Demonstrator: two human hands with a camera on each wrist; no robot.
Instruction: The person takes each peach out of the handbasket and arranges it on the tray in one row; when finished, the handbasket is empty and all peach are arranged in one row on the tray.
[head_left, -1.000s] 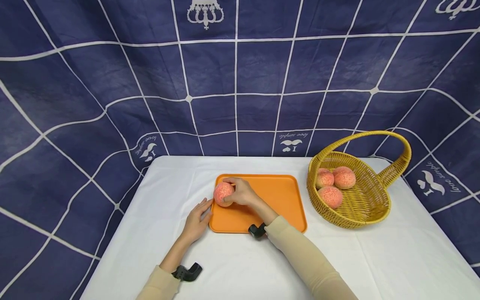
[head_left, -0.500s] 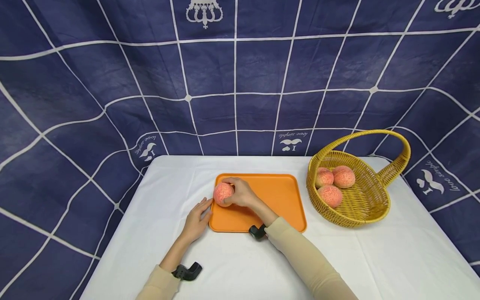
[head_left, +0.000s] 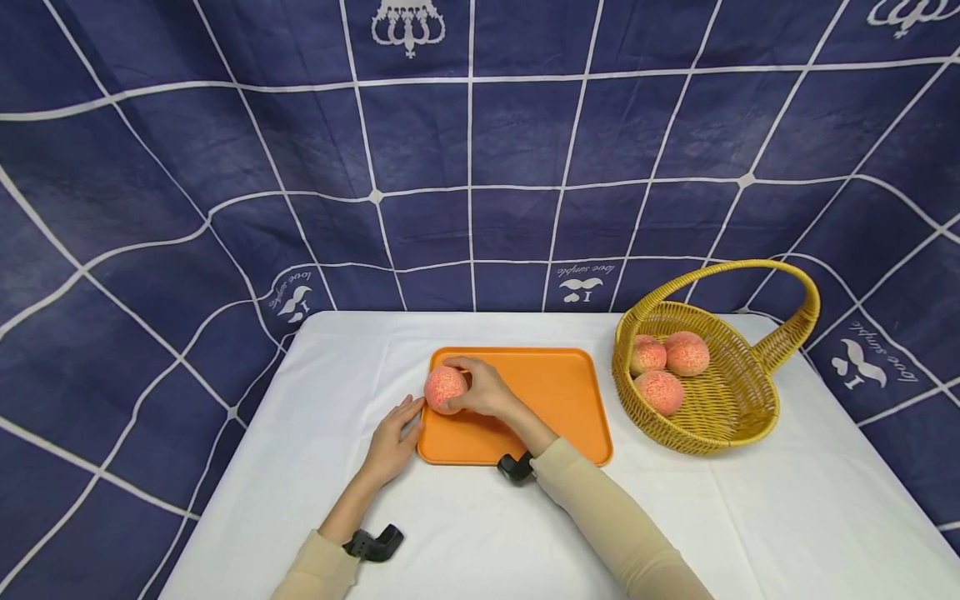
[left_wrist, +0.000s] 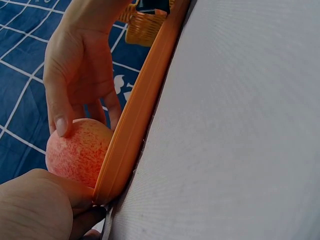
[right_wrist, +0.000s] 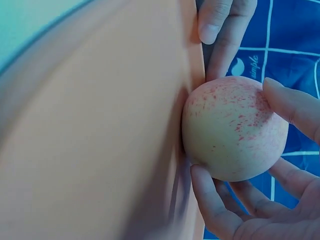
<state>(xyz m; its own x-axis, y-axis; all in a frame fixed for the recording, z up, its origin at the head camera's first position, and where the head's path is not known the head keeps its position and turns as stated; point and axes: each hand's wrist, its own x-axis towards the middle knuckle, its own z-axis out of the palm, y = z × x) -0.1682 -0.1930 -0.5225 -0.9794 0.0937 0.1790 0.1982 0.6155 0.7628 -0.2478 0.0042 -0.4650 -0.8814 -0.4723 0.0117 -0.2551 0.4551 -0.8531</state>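
Note:
Near the left edge of the orange tray (head_left: 558, 400), my right hand (head_left: 483, 389) holds a pink-red peach (head_left: 442, 390) between thumb and fingers. In the right wrist view the peach (right_wrist: 235, 127) meets the tray surface, its pale side showing. My left hand (head_left: 392, 442) lies on the table just outside the tray, its fairly straight fingers touching the tray's left rim close to the peach. The left wrist view shows the left hand (left_wrist: 37, 207) by the rim, with some fingertips hidden. Three more peaches (head_left: 660, 392) lie in the yellow woven basket (head_left: 716, 417).
The basket stands to the right of the tray, its tall arched handle (head_left: 738, 268) rising over it. A white cloth (head_left: 480, 533) covers the table. Behind and at the sides hangs a blue curtain (head_left: 517, 150) with white grid lines.
The right hand and its peach have shifted very slightly left. The left hand, tray and basket show no clear movement.

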